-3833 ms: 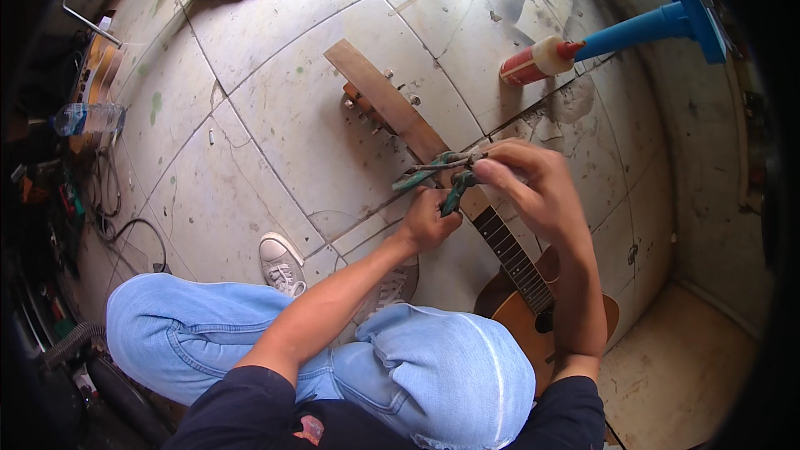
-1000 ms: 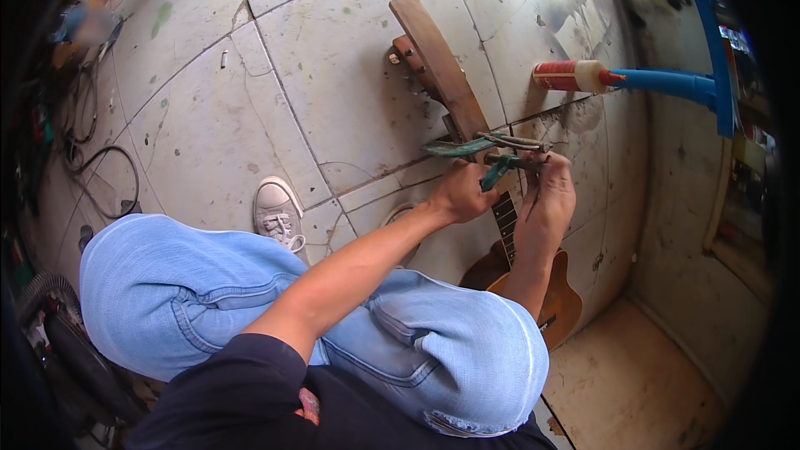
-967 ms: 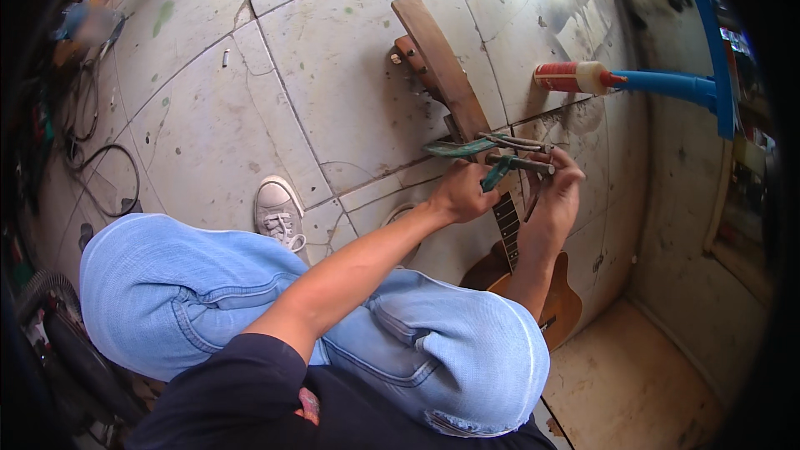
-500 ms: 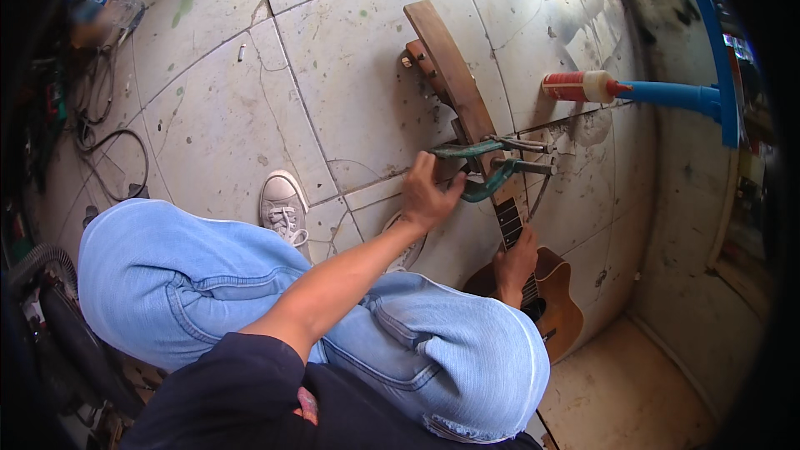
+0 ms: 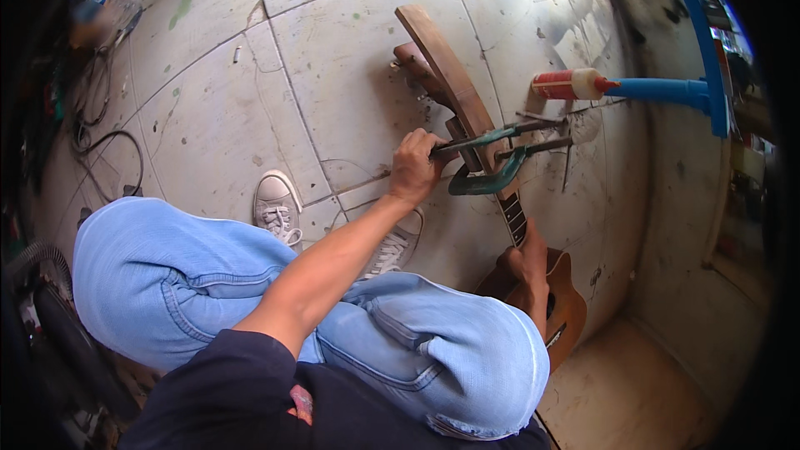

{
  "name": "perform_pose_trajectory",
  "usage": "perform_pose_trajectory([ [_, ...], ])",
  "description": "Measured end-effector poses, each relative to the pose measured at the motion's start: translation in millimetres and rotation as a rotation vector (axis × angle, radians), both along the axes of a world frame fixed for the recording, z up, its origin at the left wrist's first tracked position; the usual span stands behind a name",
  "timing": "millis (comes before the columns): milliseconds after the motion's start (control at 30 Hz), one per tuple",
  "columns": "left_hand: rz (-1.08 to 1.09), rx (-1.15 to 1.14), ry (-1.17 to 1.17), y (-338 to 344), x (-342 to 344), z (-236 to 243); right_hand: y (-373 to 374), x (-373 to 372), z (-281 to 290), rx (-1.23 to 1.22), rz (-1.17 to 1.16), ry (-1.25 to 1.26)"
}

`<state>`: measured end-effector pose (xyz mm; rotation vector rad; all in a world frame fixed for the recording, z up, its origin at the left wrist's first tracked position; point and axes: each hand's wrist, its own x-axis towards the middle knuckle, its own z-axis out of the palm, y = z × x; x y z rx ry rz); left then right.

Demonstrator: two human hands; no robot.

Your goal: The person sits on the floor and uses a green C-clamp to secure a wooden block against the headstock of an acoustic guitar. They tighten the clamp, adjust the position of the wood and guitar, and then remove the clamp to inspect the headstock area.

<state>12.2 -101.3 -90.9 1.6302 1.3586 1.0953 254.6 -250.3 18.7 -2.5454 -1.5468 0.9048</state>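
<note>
readable text: none | bottle (image 5: 588,84) | red label (image 5: 553,86): print too small

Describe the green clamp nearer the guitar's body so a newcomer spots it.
Start at the guitar beyond the right knee. Follow its neck to the first clamp, whose curved green frame shows plainly; the left hand is on the second clamp instead.

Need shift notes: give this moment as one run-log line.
left hand: holding upper green C-clamp; right hand: at acoustic guitar neck; wooden board: clamped to neck; squeeze bottle: on tiled floor
</note>
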Motion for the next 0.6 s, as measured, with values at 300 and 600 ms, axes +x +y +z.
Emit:
perform_pose_trajectory([
  [300,-0.039,0.085,-0.055,33,24,39,34,55,27,-0.163,-0.034,0.203],
  [600,-0.211,-0.049,-0.154,52,25,54,53,76,35,-0.249,-0.085,0.364],
])
